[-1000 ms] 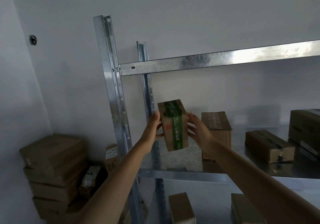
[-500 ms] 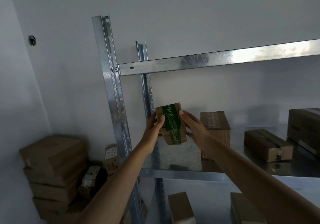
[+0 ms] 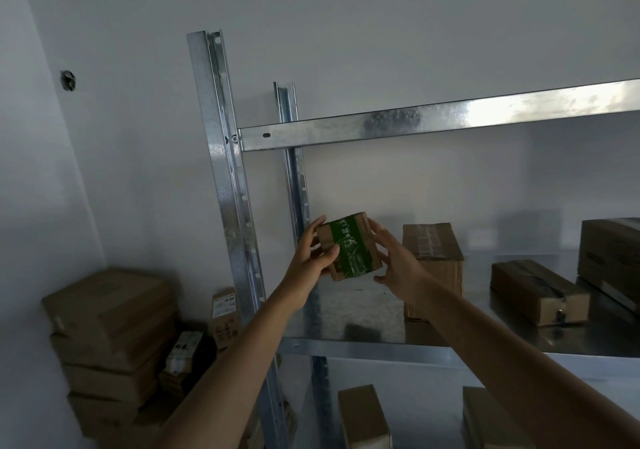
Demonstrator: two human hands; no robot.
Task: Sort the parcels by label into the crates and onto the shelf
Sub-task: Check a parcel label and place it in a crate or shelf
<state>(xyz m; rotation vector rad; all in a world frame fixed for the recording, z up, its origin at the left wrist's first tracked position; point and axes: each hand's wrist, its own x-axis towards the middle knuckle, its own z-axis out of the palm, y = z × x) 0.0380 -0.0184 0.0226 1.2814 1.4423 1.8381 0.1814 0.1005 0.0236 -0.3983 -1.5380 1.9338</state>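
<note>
Gripping parcel [image 3: 349, 246] — left hand [image 3: 308, 261], right hand [image 3: 394, 261] outstretched.

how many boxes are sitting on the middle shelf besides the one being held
3: an upright box right of the held parcel, a low box farther right, and a large box cut by the frame's edge; more may be hidden.

My left hand [image 3: 313, 258]: grips the green-taped parcel [image 3: 349, 246] by its left side.
My right hand [image 3: 394, 261]: fingers spread along its right side.
Shelf [image 3: 346, 324]: parcel at its left end.
</note>
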